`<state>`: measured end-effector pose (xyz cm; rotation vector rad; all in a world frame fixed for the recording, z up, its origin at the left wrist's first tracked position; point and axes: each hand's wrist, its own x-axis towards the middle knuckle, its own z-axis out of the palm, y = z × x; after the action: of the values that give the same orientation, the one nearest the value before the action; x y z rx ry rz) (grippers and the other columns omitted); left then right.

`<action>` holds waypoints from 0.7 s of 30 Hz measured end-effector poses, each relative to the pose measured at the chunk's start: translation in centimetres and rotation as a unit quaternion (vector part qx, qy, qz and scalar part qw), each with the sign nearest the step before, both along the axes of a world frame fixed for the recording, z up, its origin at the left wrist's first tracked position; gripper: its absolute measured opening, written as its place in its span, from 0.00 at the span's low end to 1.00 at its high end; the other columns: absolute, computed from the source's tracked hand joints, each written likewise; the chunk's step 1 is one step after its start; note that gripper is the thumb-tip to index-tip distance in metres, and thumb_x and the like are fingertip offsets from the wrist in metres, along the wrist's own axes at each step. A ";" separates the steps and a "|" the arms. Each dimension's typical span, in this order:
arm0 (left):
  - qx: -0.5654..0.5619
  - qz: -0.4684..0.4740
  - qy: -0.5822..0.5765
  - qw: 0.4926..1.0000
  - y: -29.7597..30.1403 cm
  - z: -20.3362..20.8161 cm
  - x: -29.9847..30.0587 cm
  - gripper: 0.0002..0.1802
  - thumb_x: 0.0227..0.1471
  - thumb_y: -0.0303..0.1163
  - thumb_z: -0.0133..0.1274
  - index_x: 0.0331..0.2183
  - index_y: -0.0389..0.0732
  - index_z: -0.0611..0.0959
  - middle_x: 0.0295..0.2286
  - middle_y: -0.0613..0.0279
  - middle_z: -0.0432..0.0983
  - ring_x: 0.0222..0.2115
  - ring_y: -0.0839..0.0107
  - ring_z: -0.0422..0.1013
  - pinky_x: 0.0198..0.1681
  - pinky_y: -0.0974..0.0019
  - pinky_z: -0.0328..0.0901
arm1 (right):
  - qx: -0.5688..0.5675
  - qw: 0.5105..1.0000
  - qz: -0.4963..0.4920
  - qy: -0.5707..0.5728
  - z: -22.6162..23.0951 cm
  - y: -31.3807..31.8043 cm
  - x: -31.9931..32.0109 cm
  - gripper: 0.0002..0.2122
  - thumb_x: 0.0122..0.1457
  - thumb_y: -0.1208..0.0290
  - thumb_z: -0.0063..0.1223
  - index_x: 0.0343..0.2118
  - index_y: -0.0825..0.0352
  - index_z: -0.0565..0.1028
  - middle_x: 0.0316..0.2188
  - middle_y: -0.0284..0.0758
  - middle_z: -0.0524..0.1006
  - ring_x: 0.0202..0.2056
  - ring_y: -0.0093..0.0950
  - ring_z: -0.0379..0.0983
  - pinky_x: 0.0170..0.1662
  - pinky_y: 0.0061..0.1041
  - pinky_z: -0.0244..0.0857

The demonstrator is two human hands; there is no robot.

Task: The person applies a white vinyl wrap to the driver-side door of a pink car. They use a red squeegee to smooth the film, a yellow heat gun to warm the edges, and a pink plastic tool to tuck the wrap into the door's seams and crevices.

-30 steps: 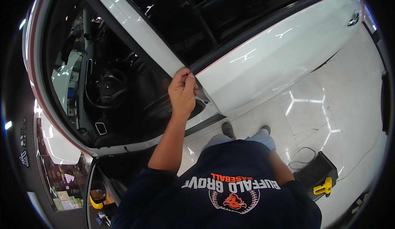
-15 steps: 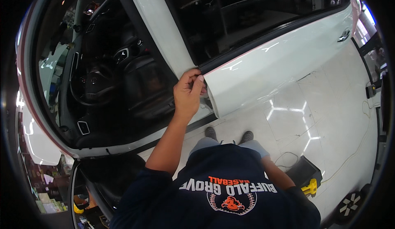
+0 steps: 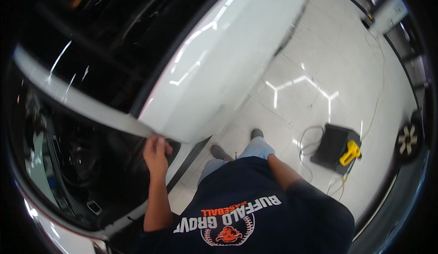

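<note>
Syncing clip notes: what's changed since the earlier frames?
View swung right, so the white door slants steeper. Left hand moved down from the window's lower corner along the door's front edge; blur hides whether it grips. Yellow tool stayed on the black box.

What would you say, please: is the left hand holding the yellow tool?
No, the left hand is by the edge of the white car door, while the yellow tool lies on a black box.
</note>
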<state>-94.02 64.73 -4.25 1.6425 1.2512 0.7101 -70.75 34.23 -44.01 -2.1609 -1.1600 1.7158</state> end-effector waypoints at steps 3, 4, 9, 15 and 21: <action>-0.148 -0.071 0.104 0.981 -3.9 -9.5 -5.9 0.13 0.58 0.32 0.51 0.41 0.34 0.78 0.24 0.62 0.74 0.22 0.76 0.69 0.27 0.71 0.66 | -0.003 1.000 -0.013 -0.001 -0.3 -0.3 0.4 0.14 0.57 0.66 0.45 0.39 0.69 0.76 0.38 0.52 0.77 0.43 0.50 0.73 0.47 0.40 0.67; -0.206 -0.083 0.147 0.964 -5.9 -14.2 -9.1 0.15 0.58 0.34 0.52 0.43 0.35 0.78 0.25 0.62 0.75 0.23 0.75 0.70 0.28 0.71 0.66 | -0.010 1.000 -0.005 -0.002 -0.1 -0.8 0.4 0.14 0.57 0.66 0.45 0.39 0.69 0.77 0.38 0.51 0.77 0.43 0.50 0.73 0.47 0.40 0.67; -0.167 -0.306 0.394 0.851 -10.3 -38.8 -24.4 0.24 0.57 0.39 0.52 0.49 0.32 0.76 0.44 0.48 0.77 0.40 0.61 0.76 0.43 0.64 0.69 | -0.023 0.995 -0.099 -0.005 1.4 -2.8 -1.8 0.14 0.57 0.66 0.45 0.39 0.69 0.77 0.38 0.51 0.77 0.43 0.50 0.73 0.47 0.40 0.67; -0.338 -0.262 0.349 0.834 -9.8 -34.7 -20.4 0.23 0.57 0.39 0.51 0.49 0.33 0.76 0.43 0.47 0.77 0.40 0.60 0.76 0.44 0.63 0.69 | -0.055 0.988 -0.134 -0.053 4.1 -4.9 -3.4 0.14 0.57 0.66 0.45 0.38 0.68 0.77 0.38 0.50 0.78 0.43 0.50 0.73 0.46 0.41 0.67; -0.369 -0.284 0.321 0.825 -6.4 -34.1 -21.6 0.23 0.56 0.38 0.51 0.49 0.33 0.76 0.43 0.47 0.77 0.40 0.58 0.75 0.44 0.62 0.69 | -0.065 0.981 -0.169 -0.067 6.1 -4.3 -10.1 0.13 0.58 0.65 0.45 0.38 0.68 0.77 0.37 0.50 0.78 0.42 0.49 0.73 0.46 0.41 0.68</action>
<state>-115.61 58.37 -38.32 1.4655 1.1487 -0.6998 -80.85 29.94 -37.89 -2.4141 -0.6668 1.5563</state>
